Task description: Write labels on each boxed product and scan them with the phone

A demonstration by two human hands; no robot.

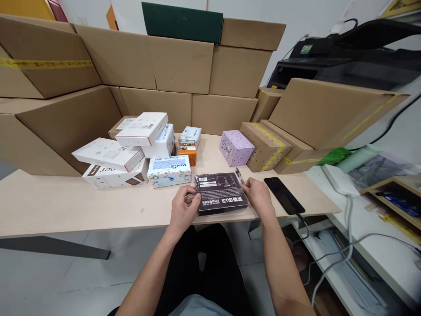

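A dark shrink-wrapped box [222, 194] printed with white text lies flat near the table's front edge, its writing upside down to me. My left hand [186, 204] is closed at its left side, thumb and fingertips against the edge. On the opposite side, my right hand [258, 194] has its fingers closed at the right edge. A pen [240, 175] runs along the box's far right corner, its near end disappearing by my right fingertips; whether they touch it I cannot tell. Right of that hand lies a black phone [284, 195] with a cable plugged in.
White boxes [108, 153] are stacked at left beside a tissue pack [169, 170] and an orange box [187, 152]. A purple box [236, 148] and a taped cardboard box [265, 146] stand at right. Cardboard walls [223, 112] enclose the back. Cables [350, 228] hang over a white shelf.
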